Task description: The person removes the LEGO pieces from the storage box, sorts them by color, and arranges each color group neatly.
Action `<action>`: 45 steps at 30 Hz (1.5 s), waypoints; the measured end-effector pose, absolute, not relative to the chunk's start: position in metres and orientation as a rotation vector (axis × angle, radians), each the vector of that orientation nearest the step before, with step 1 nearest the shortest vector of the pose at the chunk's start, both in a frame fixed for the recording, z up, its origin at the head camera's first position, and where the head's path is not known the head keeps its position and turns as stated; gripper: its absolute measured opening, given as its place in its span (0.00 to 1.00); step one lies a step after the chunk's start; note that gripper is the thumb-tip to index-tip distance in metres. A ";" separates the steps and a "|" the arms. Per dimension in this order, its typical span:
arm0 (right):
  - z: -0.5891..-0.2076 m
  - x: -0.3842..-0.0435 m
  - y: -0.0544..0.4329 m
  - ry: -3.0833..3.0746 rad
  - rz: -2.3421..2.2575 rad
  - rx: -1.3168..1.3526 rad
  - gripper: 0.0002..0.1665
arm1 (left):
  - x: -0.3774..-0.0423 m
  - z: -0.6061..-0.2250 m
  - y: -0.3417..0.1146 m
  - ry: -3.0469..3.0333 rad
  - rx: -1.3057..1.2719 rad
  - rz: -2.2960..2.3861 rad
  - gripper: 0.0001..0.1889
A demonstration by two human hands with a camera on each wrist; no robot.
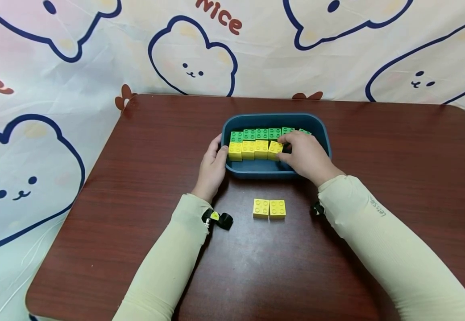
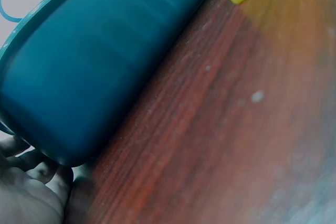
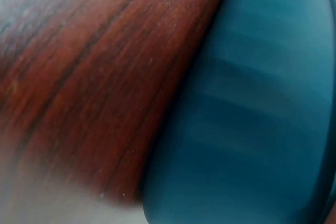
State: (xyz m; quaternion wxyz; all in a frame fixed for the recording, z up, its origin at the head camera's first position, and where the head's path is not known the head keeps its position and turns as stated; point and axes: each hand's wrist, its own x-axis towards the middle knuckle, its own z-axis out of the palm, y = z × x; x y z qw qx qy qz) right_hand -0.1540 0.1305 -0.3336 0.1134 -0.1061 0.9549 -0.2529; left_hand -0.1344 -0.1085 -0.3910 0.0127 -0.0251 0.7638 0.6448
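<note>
A dark blue plastic bin [image 1: 264,174] sits on the table, and my left hand [image 1: 210,167] grips its left end, thumb at the rim. In the left wrist view curled fingers of the left hand [image 2: 34,187] meet the corner of the bin [image 2: 100,61]. Inside lie a back row of green toy bricks [image 1: 262,134] and a front row of yellow toy bricks [image 1: 248,150]. My right hand [image 1: 308,156] reaches over the front rim and pinches a slightly turned yellow brick [image 1: 274,150] at that row's right end. The right wrist view shows only the bin's outer wall [image 3: 252,103] and table.
Two yellow bricks [image 1: 261,208] lie side by side on the brown wooden table [image 1: 144,178], just in front of the bin. A cloth with cartoon bears [image 1: 192,58] hangs behind and to the left of the table. Black wrist cameras [image 1: 218,218] are strapped to the sleeves.
</note>
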 end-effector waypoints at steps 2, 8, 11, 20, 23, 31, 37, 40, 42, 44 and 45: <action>-0.333 -0.155 0.130 2.797 -0.728 -0.307 0.27 | -0.135 -0.391 -0.108 2.386 -0.079 2.009 0.24; -0.332 -0.156 0.131 2.791 -0.724 -0.303 0.27 | -0.135 -0.390 -0.107 2.385 -0.077 2.012 0.24; -0.330 -0.156 0.132 2.799 -0.742 -0.296 0.27 | -0.136 -0.389 -0.106 2.386 -0.067 2.020 0.24; -0.323 -0.151 0.137 2.821 -0.779 -0.299 0.23 | -0.135 -0.389 -0.104 2.375 -0.070 2.024 0.24; -0.320 -0.148 0.138 2.834 -0.779 -0.305 0.24 | -0.135 -0.389 -0.105 2.373 -0.078 2.026 0.24; -0.314 -0.139 0.139 2.815 -0.843 -0.329 0.25 | -0.135 -0.391 -0.107 2.378 -0.095 2.025 0.24; -0.311 -0.129 0.141 2.824 -0.905 -0.362 0.24 | -0.135 -0.389 -0.107 2.386 -0.090 2.019 0.24; -0.309 -0.123 0.142 2.838 -0.930 -0.381 0.23 | -0.136 -0.389 -0.107 2.382 -0.095 2.018 0.24; -0.307 -0.119 0.144 2.847 -0.945 -0.388 0.24 | -0.136 -0.389 -0.107 2.377 -0.099 2.018 0.24; -0.305 -0.116 0.146 2.858 -0.956 -0.388 0.24 | -0.136 -0.390 -0.108 2.374 -0.096 2.018 0.24; -0.304 -0.114 0.147 2.864 -0.962 -0.390 0.24 | -0.136 -0.389 -0.108 2.376 -0.094 2.017 0.24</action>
